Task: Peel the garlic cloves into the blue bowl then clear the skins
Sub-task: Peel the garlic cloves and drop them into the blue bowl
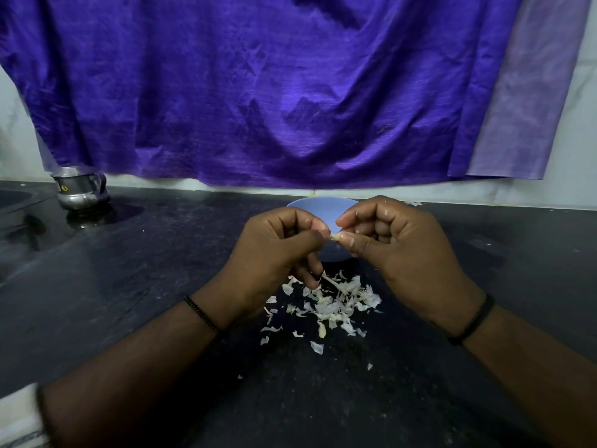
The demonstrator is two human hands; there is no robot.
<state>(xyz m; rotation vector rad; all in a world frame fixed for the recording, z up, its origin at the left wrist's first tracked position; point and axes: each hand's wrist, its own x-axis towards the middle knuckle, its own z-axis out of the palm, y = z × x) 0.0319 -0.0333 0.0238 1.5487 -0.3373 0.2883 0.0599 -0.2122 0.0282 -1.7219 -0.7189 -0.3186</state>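
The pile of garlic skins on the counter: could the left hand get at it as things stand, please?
Probably yes: the skins lie uncovered just below the left hand. Its grip, though, is pinching the clove with the right hand.

Both hands raised over the counter [129,286], left hand [274,253] and right hand [397,250] meeting above the bowl [319,205]. Garlic clove [336,237] between their fingertips. Skins [332,302] heaped before the bowl, under the hands. Metal pot [80,189] far left, behind. Cloth [258,92] hanging behind all.

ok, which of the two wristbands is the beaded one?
The wristband on the left wrist: a thin string of small dark beads. The band on the right wrist is a plain smooth black loop.
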